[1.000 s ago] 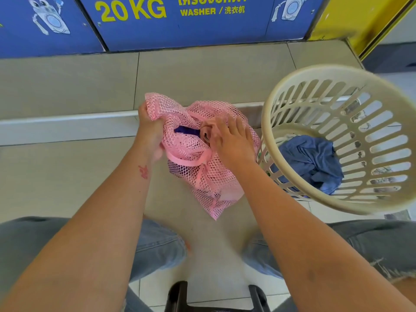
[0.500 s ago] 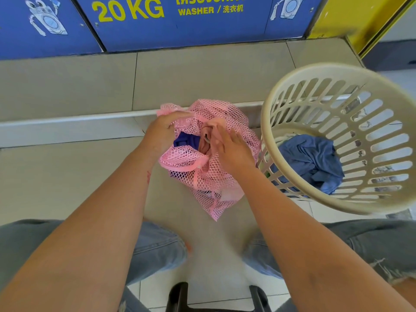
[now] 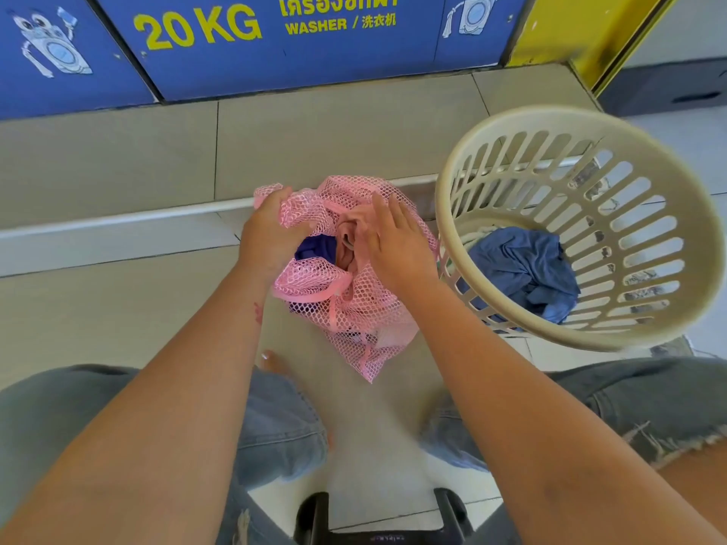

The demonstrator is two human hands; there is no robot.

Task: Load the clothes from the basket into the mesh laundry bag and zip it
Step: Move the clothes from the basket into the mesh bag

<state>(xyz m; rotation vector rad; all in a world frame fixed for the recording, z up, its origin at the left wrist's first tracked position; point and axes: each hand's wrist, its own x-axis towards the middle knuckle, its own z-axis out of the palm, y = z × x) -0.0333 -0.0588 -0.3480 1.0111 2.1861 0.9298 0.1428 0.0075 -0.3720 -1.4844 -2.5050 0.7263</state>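
Pink mesh laundry bag (image 3: 354,304) is sitting on the tiled floor (image 3: 118,308) between the person's knees and a low step, just left of the cream slatted basket (image 3: 582,332). Its mouth is gaping open at the top, and a dark blue garment (image 3: 314,247) and a pale pink garment (image 3: 348,245) are showing inside it. The left hand (image 3: 269,238) is gripping the bag's upper left edge, with the fingers curled and clamped on a bunch of netting. The right hand (image 3: 393,245) is lying over the right side of the opening with its fingers stretched out and slightly apart, pressing on the pink garment and mesh rather than closing around anything. A pink fabric band is running along the near edge of the opening; whether any of the zip is closed cannot be told. The basket is leaning toward the person, its rim just beside the right wrist, and a crumpled blue cloth (image 3: 523,269) is lying at its bottom. Both legs in light denim (image 3: 629,395) are framing the scene, and a blue washer panel (image 3: 275,41) marked "20 KG" is standing behind the step.
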